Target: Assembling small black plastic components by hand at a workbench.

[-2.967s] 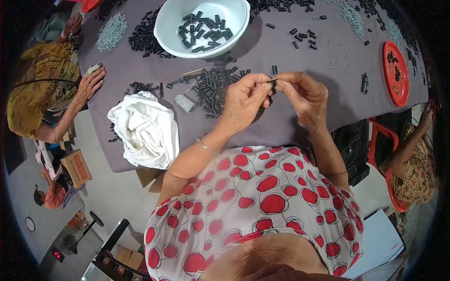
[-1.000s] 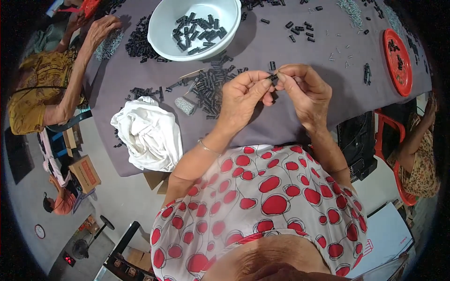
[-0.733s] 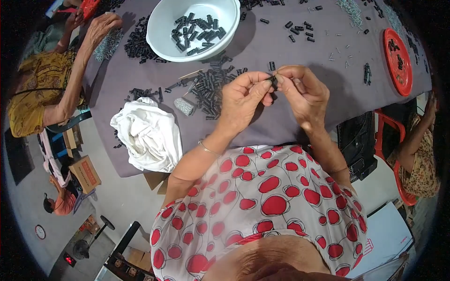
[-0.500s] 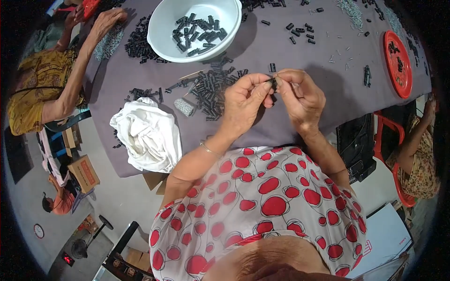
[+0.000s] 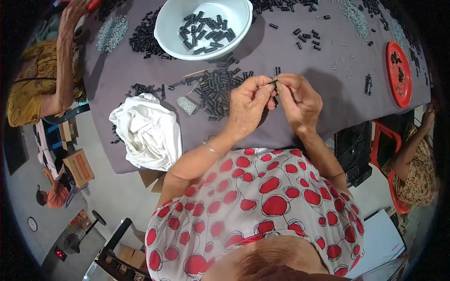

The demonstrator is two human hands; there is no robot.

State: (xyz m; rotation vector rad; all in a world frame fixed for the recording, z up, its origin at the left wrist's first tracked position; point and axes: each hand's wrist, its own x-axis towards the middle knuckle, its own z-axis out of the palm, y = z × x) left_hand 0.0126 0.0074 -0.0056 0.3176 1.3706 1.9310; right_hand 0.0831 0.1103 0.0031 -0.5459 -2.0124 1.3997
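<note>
Both hands meet fingertip to fingertip over the table's near side, pinching a small black plastic piece (image 5: 274,84). My left hand (image 5: 249,104) grips it between thumb and forefinger; a bracelet circles that wrist. From the other side, my right hand (image 5: 300,100) closes thumb and forefinger on the same piece. Fingers hide most of its shape. Just beyond them a single black tube (image 5: 277,70) stands apart on the cloth. A heap of black tubular parts (image 5: 218,91) lies left of my left hand, beside a small bundle of silvery bits (image 5: 187,106).
A white basin (image 5: 161,29) holds several black parts. A crumpled white cloth (image 5: 146,133) lies at the near left. On the right stands a red tray (image 5: 408,89). Silvery small parts (image 5: 354,18) are strewn at the far right. Other people sit at left (image 5: 54,98) and right (image 5: 410,164).
The whole view has shifted slightly. My hands stay pinched together on the black piece. The person at left has moved an arm farther away, off the silvery pile.
</note>
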